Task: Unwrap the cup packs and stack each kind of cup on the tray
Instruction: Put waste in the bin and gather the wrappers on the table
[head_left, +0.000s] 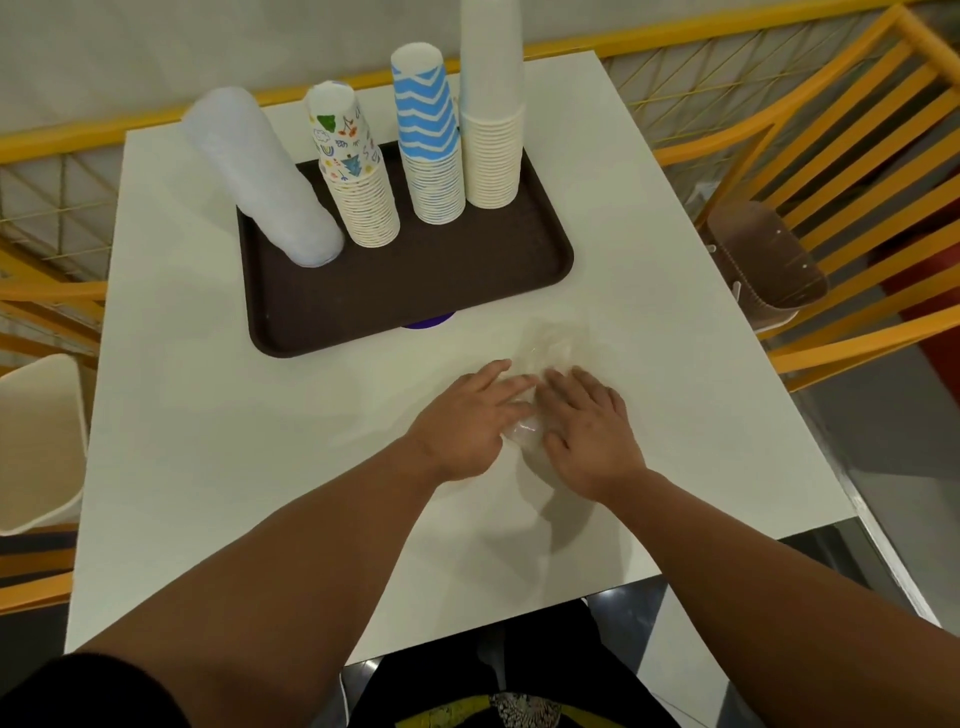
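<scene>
Both hands press flat on a clear plastic wrapper (550, 358) on the white surface (218, 441). The left hand (467, 421) and right hand (589, 426) have straight fingers and grip nothing. Farther back sits a brown tray (415, 291) with four cup stacks: frosted (260, 171), doodle-print (358, 176), blue zigzag (431, 140) and tall white (492, 104). Yellow chairs (852, 171) stand around the surface.

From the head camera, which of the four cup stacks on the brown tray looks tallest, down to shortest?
1. Plain cream paper cup stack, its top cut off by the frame.
2. Translucent white plastic cup stack, leaning.
3. Blue zigzag paper cup stack.
4. Doodle-print paper cup stack.
Two and three look close; the lean leaves it unsure.
</scene>
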